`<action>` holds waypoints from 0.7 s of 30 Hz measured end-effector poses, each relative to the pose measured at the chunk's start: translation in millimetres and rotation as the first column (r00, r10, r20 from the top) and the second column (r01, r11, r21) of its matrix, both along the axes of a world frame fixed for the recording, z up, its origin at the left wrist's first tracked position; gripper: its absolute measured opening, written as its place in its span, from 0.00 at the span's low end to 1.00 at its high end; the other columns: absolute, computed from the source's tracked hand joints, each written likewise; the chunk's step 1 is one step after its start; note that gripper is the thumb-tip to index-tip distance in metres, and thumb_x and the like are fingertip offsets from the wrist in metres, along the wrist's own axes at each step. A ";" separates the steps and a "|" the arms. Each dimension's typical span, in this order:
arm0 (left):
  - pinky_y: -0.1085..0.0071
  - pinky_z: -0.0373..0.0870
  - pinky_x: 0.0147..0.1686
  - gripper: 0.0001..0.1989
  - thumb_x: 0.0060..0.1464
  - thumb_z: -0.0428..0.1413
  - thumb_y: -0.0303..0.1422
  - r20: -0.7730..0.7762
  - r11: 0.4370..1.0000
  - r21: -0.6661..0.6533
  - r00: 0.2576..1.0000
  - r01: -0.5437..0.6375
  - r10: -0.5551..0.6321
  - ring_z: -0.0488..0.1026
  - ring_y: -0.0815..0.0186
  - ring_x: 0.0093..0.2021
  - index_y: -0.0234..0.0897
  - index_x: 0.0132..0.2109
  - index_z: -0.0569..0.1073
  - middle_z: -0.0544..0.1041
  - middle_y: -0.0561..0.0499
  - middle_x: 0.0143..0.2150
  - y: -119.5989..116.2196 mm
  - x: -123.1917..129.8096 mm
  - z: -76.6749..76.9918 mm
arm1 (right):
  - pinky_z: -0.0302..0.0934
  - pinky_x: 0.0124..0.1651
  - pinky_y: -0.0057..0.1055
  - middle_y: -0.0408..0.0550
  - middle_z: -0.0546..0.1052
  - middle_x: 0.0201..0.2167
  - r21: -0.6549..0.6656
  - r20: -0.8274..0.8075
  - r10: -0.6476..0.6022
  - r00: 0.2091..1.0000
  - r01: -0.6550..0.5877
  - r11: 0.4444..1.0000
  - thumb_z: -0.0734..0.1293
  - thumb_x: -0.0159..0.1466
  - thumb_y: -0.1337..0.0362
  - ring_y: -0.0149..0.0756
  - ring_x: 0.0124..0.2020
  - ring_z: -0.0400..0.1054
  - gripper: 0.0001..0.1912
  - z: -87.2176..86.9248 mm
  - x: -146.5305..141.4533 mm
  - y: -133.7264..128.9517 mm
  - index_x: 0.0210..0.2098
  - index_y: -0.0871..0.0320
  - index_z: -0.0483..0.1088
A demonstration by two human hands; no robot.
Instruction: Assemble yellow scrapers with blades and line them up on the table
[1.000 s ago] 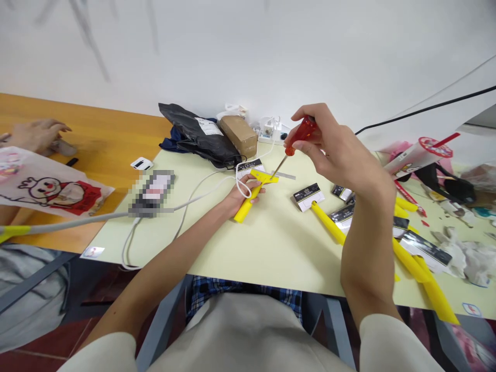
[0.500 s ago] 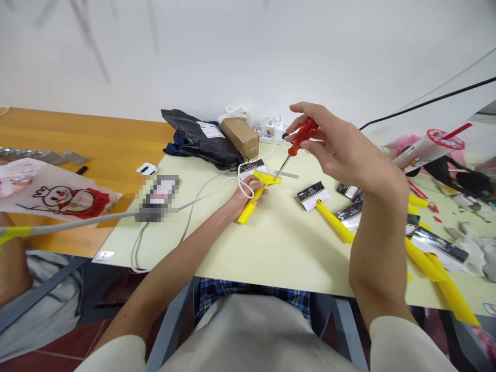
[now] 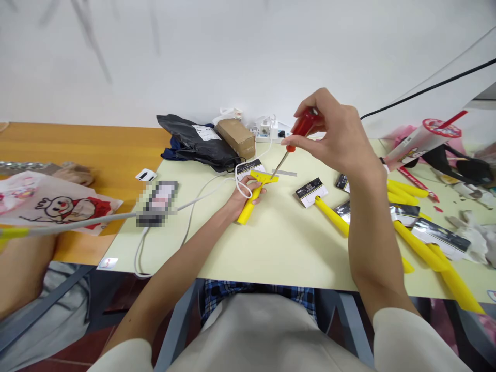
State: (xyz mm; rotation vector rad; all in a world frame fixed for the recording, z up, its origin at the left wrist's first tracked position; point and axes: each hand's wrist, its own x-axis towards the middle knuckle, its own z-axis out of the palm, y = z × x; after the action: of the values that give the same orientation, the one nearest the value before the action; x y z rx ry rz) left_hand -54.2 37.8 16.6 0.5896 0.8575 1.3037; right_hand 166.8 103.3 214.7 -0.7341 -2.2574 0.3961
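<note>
My left hand (image 3: 244,196) is closed around a yellow scraper (image 3: 247,211) and holds it against the table, its wide head angled away from me. My right hand (image 3: 335,132) grips the red handle of a screwdriver (image 3: 304,125) with bent fingers and thumb. The shaft slants down to the left, its tip at a screw spot on the scraper's head. A thin metal blade strip (image 3: 284,173) lies just behind the head. Beside my left hand is a black-and-white packet (image 3: 251,166), and a white cable (image 3: 237,178) loops over the wrist area.
Several packaged yellow scrapers (image 3: 420,248) lie at the right, near a drink cup (image 3: 422,142). Behind stand a black plastic bag (image 3: 197,142), a cardboard box (image 3: 236,137) and a power strip (image 3: 267,128). A blurred-out device (image 3: 157,204) sits left. Another person's hand (image 3: 75,174) is farther left.
My right hand has turned and tightened around the screwdriver handle, its fingers more curled. The scraper stays put in my left hand. At far left, the other person's arm and hand have come farther into view.
</note>
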 end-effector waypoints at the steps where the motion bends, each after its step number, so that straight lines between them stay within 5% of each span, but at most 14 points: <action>1: 0.80 0.56 0.17 0.26 0.45 0.74 0.31 -0.003 1.000 0.003 1.000 0.004 -0.004 0.80 0.67 0.35 0.41 0.45 0.67 0.79 0.50 0.45 -0.2 0.2 0.2 | 0.78 0.57 0.58 0.47 0.82 0.42 0.009 0.009 -0.014 1.000 0.014 1.000 0.78 0.69 0.45 0.53 0.44 0.78 0.22 -0.9 0.2 0.1 0.56 0.43 0.71; 8: 0.80 0.56 0.17 0.27 0.45 0.74 0.30 0.005 1.000 -0.009 1.000 -0.014 0.014 0.80 0.68 0.35 0.41 0.45 0.66 0.80 0.49 0.47 1.3 -0.6 -3.0 | 0.75 0.59 0.55 0.55 0.75 0.67 -0.028 0.037 0.096 0.995 -0.095 0.995 0.69 0.76 0.52 0.56 0.59 0.77 0.24 -5.4 2.7 2.5 0.69 0.44 0.65; 14: 0.80 0.56 0.17 0.25 0.48 0.72 0.29 0.010 1.000 0.025 1.000 0.007 -0.007 0.81 0.67 0.36 0.41 0.46 0.66 0.80 0.49 0.47 -4.8 1.7 3.7 | 0.75 0.55 0.55 0.47 0.83 0.42 -0.041 0.008 0.052 0.999 -0.052 0.998 0.75 0.72 0.50 0.53 0.44 0.80 0.21 -5.7 0.2 3.4 0.61 0.44 0.72; 19: 0.79 0.58 0.17 0.25 0.48 0.72 0.28 0.018 1.000 0.017 1.000 -0.014 0.013 0.81 0.68 0.36 0.42 0.45 0.65 0.79 0.51 0.45 -6.6 2.6 7.7 | 0.74 0.59 0.55 0.56 0.77 0.61 -0.022 0.007 0.134 0.991 -0.134 0.991 0.69 0.77 0.52 0.52 0.54 0.77 0.21 -7.1 -1.3 2.4 0.66 0.46 0.66; 21: 0.80 0.57 0.17 0.25 0.48 0.72 0.28 0.023 1.000 0.018 1.000 -0.009 0.008 0.81 0.69 0.35 0.41 0.45 0.66 0.79 0.51 0.45 -6.5 2.7 7.9 | 0.75 0.58 0.55 0.54 0.78 0.61 -0.056 -0.019 0.154 0.988 -0.155 0.986 0.70 0.76 0.52 0.51 0.51 0.79 0.21 -7.0 -0.9 1.9 0.65 0.45 0.68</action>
State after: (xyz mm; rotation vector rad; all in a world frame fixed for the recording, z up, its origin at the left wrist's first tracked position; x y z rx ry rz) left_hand -51.5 31.3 24.6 0.5840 0.8309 1.3248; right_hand 165.9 105.2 207.8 -0.5849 -2.3048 0.5405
